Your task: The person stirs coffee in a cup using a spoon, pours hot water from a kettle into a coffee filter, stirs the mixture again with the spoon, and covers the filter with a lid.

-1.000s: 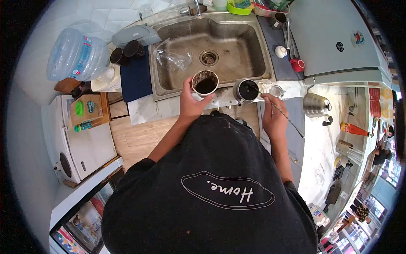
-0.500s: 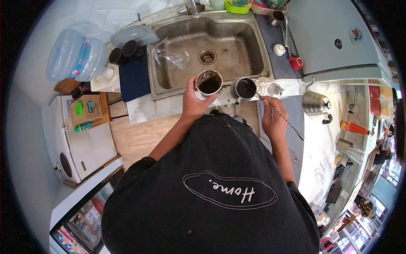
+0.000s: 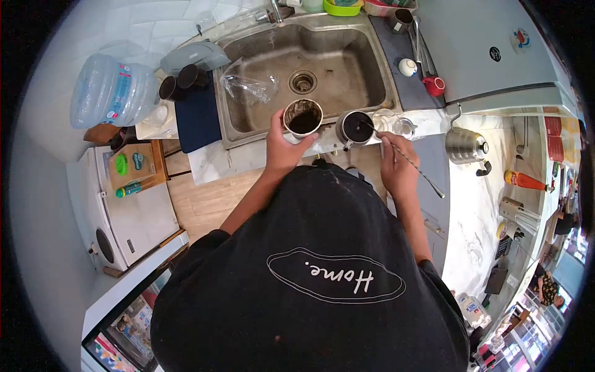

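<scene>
My left hand (image 3: 286, 144) is wrapped round a cup (image 3: 304, 105) with dark residue on its inner wall and dark contents at the bottom. It is held over the sink's front edge. My right hand (image 3: 400, 162) grips a long twisted-handle bar spoon (image 3: 423, 175), whose lower end dips into a metal pitcher (image 3: 343, 137) holding dark liquid or grounds; I cannot tell which. The pitcher stands on the counter strip just right of the cup. Beside it are small clear glass vessels (image 3: 404, 128).
The steel sink (image 3: 347, 93) has a clear plastic bag (image 3: 251, 87) on its left side. Dark cups (image 3: 192, 76) stand left on a navy mat (image 3: 197, 124). A red cup (image 3: 434, 85) and a metal kettle (image 3: 465, 146) are to the right. A large water bottle (image 3: 111, 93) lies far left.
The view has shifted slightly. The spoon's lower end still sits in the pitcher and the cup stays in my left hand, with little other visible movement.
</scene>
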`<control>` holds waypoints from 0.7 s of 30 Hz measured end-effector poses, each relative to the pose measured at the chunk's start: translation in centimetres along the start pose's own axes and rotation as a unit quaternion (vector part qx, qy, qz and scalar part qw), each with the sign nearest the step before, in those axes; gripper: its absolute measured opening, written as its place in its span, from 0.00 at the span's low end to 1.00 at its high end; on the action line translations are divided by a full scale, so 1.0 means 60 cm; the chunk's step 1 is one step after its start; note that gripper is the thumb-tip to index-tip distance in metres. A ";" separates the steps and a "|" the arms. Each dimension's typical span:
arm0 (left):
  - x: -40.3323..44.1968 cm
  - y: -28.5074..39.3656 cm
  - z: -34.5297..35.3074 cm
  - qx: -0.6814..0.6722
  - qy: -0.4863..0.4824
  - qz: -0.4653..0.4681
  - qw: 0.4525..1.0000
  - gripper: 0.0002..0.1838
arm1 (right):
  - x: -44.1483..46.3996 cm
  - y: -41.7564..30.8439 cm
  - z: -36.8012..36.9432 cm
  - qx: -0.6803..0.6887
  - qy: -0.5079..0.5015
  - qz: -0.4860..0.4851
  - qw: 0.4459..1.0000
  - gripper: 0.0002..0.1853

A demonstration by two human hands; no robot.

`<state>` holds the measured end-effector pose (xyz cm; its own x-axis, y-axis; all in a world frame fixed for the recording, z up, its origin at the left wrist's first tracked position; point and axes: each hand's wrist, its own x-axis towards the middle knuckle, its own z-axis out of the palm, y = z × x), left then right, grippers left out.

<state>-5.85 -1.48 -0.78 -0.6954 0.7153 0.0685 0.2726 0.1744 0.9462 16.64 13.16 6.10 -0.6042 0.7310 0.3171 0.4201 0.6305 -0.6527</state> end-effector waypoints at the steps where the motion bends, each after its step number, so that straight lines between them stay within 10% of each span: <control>1: 0.001 -0.002 0.000 -0.003 0.005 0.008 1.000 0.43 | -0.003 0.001 0.000 -0.003 -0.001 -0.005 1.000 0.06; 21: -0.004 -0.002 0.014 0.003 -0.007 0.013 1.000 0.44 | -0.009 -0.002 0.004 0.004 0.002 -0.005 1.000 0.05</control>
<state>-5.15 -1.13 -1.14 -0.6792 0.7287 0.0878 0.2932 0.1597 0.9426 16.76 12.60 5.87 -0.6067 0.7249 0.3263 0.4075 0.6360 -0.6553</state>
